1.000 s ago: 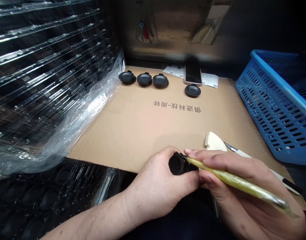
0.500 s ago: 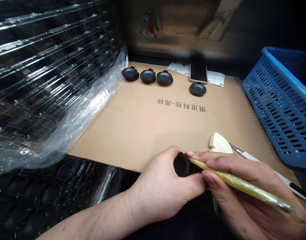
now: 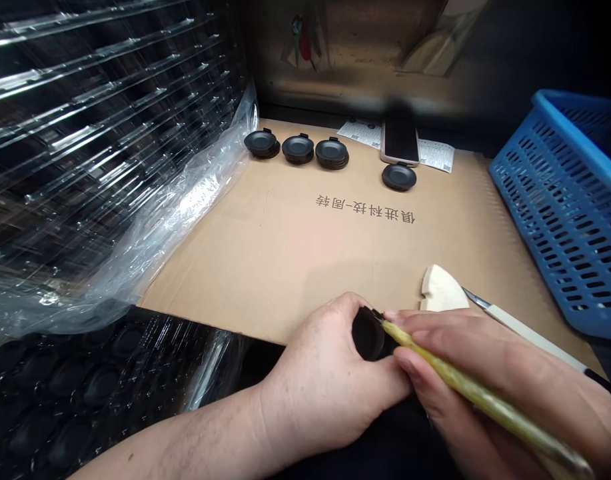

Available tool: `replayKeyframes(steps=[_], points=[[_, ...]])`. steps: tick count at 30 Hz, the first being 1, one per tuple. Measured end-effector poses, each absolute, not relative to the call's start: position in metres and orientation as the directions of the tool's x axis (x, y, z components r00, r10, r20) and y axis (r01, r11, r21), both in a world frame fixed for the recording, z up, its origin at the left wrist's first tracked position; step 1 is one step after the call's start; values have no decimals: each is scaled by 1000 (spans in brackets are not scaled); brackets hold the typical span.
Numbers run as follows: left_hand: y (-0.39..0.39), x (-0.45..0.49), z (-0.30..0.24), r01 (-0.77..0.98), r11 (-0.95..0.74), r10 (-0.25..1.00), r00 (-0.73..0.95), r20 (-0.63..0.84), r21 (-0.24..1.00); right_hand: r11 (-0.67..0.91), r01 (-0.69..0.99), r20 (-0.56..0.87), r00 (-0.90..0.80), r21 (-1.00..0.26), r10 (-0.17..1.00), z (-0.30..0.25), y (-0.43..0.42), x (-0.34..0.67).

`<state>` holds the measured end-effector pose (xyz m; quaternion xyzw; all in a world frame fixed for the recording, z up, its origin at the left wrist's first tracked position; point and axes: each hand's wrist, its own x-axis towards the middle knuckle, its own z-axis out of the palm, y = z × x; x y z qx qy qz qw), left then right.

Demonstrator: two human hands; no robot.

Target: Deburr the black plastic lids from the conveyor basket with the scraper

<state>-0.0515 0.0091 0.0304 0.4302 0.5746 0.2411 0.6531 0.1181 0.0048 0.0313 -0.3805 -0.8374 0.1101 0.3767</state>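
My left hand [image 3: 335, 373] is closed around a small round black plastic case [image 3: 368, 335], much of it covered by my fingers. In my right hand [image 3: 490, 373] is a slim yellow-handled tool [image 3: 475, 389], held like a pen. Its thin metal tip meets the upper edge of the black case, near the tab. Beyond my right hand lie an off-white wedge-shaped pad [image 3: 441, 288] with a notch and a white-handled knife [image 3: 530, 335]. Both rest on the brown cardboard sheet [image 3: 285, 247].
Stacked black round cases [image 3: 298, 147] stand in a row at the back, with a single case [image 3: 399, 177] before a phone [image 3: 400, 141] on printed paper. A blue basket [image 3: 565, 213] flanks the right. Plastic-wrapped trays [image 3: 110, 133] rise on the left; more black parts [image 3: 100, 383] lie below.
The case and both hands hold nearly the same place, with the tool tip still at the case's edge. My right hand and the tool's handle have tilted slightly. The whole view has shifted a little.
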Motion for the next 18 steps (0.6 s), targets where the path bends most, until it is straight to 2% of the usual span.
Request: replayKeyframes(steps=[6, 12, 18], points=[[7, -51, 29, 271, 463, 836, 183, -518, 844, 781, 527, 501, -602, -336, 622, 42, 11, 116], [6, -51, 28, 238, 440, 849, 205, -487, 866, 794, 534, 554, -583, -290, 595, 40, 17, 114], [10, -54, 34, 240, 465, 825, 231, -515, 852, 813, 534, 529, -632, -232, 566, 44, 12, 138]])
